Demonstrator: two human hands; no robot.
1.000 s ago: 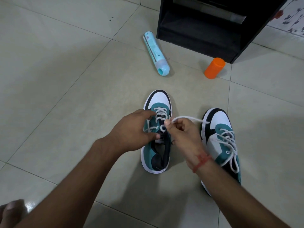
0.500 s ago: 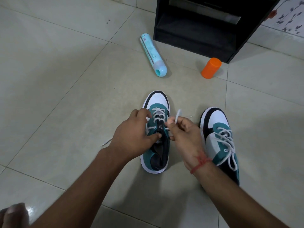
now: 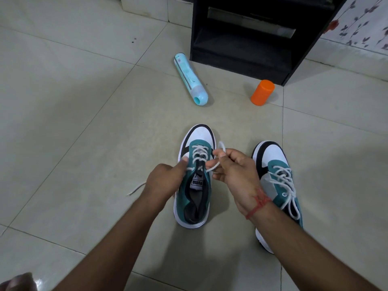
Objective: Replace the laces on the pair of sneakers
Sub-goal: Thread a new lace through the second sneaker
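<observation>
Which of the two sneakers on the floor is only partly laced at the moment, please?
The left sneaker, between the hands: its lace crosses only the lower eyelets. The right sneaker is laced all the way up.

- Two sneakers stand side by side on the floor [image 3: 73,101] ahead of you, toes pointing away: the left sneaker [image 3: 194,185] and, near it, the right sneaker [image 3: 277,181].
- Your left hand [image 3: 163,181] rests on the left sneaker's left side; your right hand [image 3: 235,166] sits between the two sneakers, just beside the left one, pinching its lace [image 3: 214,164].
- A loose lace end [image 3: 136,189] lies on the floor left of your left hand.
- Beyond the sneakers, a bottle [image 3: 190,78] lies on its side, with a cup [image 3: 262,92] to its right.
- Behind both stands a cabinet [image 3: 252,38].
</observation>
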